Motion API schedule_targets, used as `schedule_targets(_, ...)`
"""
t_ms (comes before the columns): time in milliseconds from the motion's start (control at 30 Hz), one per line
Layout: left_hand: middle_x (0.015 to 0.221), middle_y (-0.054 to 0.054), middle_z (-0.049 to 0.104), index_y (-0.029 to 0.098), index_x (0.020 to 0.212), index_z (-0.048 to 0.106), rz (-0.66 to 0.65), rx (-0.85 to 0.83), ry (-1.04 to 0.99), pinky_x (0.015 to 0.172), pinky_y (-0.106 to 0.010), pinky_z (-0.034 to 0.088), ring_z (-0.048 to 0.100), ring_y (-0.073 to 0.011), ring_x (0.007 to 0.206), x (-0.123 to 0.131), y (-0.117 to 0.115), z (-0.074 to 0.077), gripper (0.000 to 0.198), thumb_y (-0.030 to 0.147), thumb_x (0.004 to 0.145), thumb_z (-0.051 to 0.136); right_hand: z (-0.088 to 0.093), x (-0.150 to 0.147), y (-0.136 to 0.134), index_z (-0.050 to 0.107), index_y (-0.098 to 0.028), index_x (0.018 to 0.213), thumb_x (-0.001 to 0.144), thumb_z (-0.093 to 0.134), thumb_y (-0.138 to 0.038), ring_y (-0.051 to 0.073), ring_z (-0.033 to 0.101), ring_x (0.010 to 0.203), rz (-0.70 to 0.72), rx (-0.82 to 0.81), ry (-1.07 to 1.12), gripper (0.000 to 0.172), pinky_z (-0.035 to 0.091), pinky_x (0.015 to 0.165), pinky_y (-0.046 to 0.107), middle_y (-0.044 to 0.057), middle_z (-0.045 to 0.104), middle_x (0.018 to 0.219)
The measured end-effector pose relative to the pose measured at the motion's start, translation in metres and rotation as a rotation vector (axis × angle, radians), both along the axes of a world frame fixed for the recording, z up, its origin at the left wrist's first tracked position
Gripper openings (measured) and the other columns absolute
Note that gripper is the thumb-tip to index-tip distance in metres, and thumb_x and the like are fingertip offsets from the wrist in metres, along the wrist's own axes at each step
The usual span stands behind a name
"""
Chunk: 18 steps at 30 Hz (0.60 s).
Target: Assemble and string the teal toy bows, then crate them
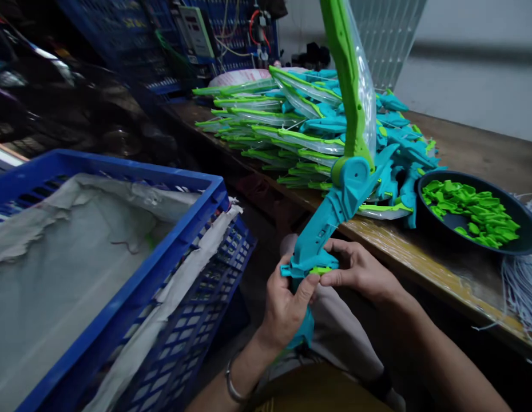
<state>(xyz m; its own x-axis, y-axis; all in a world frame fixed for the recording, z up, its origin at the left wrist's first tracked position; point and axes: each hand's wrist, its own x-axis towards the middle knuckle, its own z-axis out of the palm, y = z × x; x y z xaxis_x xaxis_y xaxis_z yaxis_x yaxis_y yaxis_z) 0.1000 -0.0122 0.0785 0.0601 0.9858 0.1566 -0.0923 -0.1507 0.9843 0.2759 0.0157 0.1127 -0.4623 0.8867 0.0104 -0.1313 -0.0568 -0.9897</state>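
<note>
A teal and green plastic toy (324,229) with a long green-edged clear arm stands upright before me. My left hand (281,312) is wrapped round its lower teal part, the thumb pressed near a small green plastic piece (320,270). On the other side, my right hand (360,272) pinches at that green piece and touches the toy's teal edge. The green piece sits against the teal body; how far it goes in cannot be made out. My left palm hides part of the grip.
Similar toys (309,140) lie heaped on the wooden bench (472,297). A dark bowl (531,232) of small green pieces (476,209) stands at right, beside a bundle of pale strings (521,292). At left is a blue crate (180,237) with a pale lining (86,269).
</note>
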Motion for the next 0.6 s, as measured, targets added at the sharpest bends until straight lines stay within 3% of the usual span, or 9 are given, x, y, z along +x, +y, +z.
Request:
schedule_targets(167, 0.056, 0.004, 0.059, 0.019, 0.09, 0.058, 0.017, 0.014, 0.169, 0.051, -0.025, 0.048, 0.056, -0.014, 0.047, -0.003, 0.008, -0.015, 0.033, 0.051, 0.091, 0.066, -0.02, -0.007, -0.001, 0.057, -0.02, 0.094, 0.072, 0.091, -0.053, 0.02, 0.069, 0.069, -0.033, -0.094, 0.102, 0.053, 0.059, 0.07, 0.035, -0.001, 0.069, 0.083)
schedule_targets(400, 0.06, 0.002, 0.063, 0.018, 0.089, 0.065, -0.061, -0.085, 0.284, 0.049, -0.025, 0.047, 0.059, -0.0168, 0.05, -0.002, 0.013, -0.026, 0.037, 0.055, 0.088, 0.069, -0.056, 0.0, -0.01, 0.067, -0.016, 0.095, 0.07, 0.088, -0.068, 0.018, 0.062, 0.084, -0.295, 0.131, -0.077, 0.062, 0.05, 0.078, 0.029, 0.002, 0.067, 0.091)
schedule_targets(467, 0.064, 0.0, 0.066, 0.018, 0.094, 0.068, -0.082, -0.124, 0.289, 0.051, -0.026, 0.049, 0.061, -0.0179, 0.053, 0.001, 0.014, -0.028, 0.043, 0.059, 0.084, 0.073, -0.062, 0.007, -0.015, 0.07, -0.014, 0.104, 0.073, 0.086, -0.07, 0.021, 0.063, 0.091, -0.336, 0.23, -0.157, 0.066, 0.05, 0.084, 0.032, 0.006, 0.069, 0.1)
schedule_targets(533, 0.062, 0.001, 0.066, 0.018, 0.095, 0.068, -0.085, -0.181, 0.258, 0.049, -0.025, 0.049, 0.059, -0.0175, 0.052, 0.003, 0.014, -0.03, 0.052, 0.066, 0.078, 0.076, -0.064, 0.02, -0.021, 0.067, -0.012, 0.126, 0.08, 0.081, -0.069, 0.022, 0.066, 0.096, -0.328, 0.324, -0.263, 0.075, 0.052, 0.085, 0.032, 0.01, 0.07, 0.113)
schedule_targets(600, 0.057, 0.002, 0.065, 0.02, 0.095, 0.067, -0.058, -0.251, 0.209, 0.045, -0.025, 0.048, 0.058, -0.0172, 0.048, 0.0, 0.016, -0.032, 0.059, 0.072, 0.071, 0.08, -0.06, 0.043, -0.028, 0.064, -0.015, 0.135, 0.088, 0.078, -0.063, 0.019, 0.069, 0.094, -0.324, 0.386, -0.427, 0.068, 0.054, 0.08, 0.028, 0.009, 0.072, 0.116)
